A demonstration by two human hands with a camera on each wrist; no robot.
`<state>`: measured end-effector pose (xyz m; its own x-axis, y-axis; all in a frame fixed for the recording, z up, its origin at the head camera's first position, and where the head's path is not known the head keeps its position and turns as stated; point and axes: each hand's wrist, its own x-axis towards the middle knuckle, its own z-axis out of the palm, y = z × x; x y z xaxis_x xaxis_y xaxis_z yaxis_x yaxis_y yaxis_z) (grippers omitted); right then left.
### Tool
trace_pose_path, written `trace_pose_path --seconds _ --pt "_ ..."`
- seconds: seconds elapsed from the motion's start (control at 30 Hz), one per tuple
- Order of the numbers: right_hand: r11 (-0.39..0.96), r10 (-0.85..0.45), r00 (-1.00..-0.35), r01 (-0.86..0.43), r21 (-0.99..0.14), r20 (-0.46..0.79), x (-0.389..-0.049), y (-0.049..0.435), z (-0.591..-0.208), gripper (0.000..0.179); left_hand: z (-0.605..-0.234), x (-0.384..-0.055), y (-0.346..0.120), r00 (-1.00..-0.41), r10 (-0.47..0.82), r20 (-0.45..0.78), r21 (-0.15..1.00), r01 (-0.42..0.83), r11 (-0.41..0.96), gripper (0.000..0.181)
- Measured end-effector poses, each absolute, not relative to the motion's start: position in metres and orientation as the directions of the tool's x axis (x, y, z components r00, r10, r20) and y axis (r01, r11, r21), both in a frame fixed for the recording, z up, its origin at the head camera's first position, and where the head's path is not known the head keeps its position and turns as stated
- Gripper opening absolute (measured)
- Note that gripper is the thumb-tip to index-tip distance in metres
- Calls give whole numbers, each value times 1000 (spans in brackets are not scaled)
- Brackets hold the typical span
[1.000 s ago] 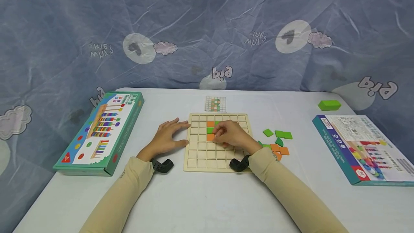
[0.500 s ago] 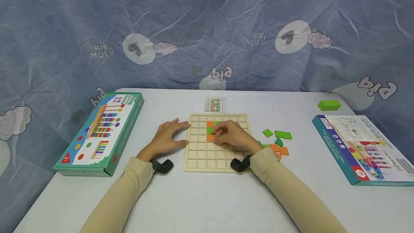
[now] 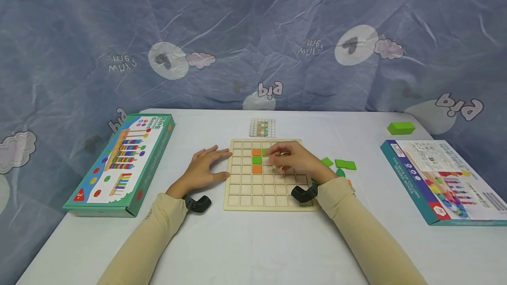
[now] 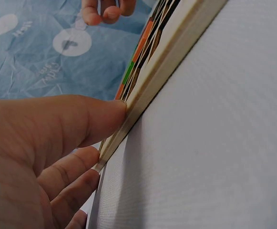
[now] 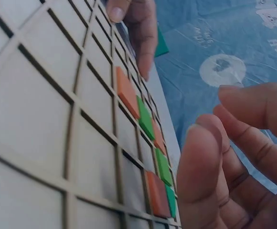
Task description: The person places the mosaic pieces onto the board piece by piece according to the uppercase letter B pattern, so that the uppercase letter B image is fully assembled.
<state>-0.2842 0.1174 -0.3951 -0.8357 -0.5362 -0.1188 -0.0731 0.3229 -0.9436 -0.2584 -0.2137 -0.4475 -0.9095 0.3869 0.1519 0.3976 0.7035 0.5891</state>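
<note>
A wooden grid board (image 3: 242,190) lies in front of me, with orange and green square tiles in some cells. In the head view a column shows an orange tile (image 3: 257,152), a green tile (image 3: 257,160) and another orange tile (image 3: 256,169). My left hand (image 3: 203,166) touches the board's left edge, thumb and fingers extended; the left wrist view has the thumb tip (image 4: 114,114) against that edge. Over the board's right half hovers my right hand (image 3: 299,159), fingers loosely bent, nothing between them. The right wrist view shows further tiles, including an orange tile (image 5: 157,195), near its thumb.
Loose green tiles (image 3: 345,164) lie right of the board, partly behind the right forearm. A small pattern card (image 3: 262,128) is beyond the board. A green game box (image 3: 123,162) stands left, another box (image 3: 443,179) right, with a green block (image 3: 401,128) behind it.
My right hand has drawn back to the right and its fingers have come away from the tiles, uncovering more of the middle cells. The left hand stays at the board's edge.
</note>
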Motion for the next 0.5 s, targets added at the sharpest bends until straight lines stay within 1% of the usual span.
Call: trace_pose_path --seconds 0.17,0.3,0.5 --pt "323 -504 -857 -67 -944 -112 -287 132 -388 39 -447 -259 -213 -910 386 149 587 396 707 66" --pt "329 -493 -865 -88 -940 -91 -289 146 -381 44 -447 -259 -212 -911 385 146 583 393 711 66" --pt "341 -434 -896 -66 -938 -95 -294 173 -375 47 -446 -257 -212 -913 382 142 586 388 712 65"
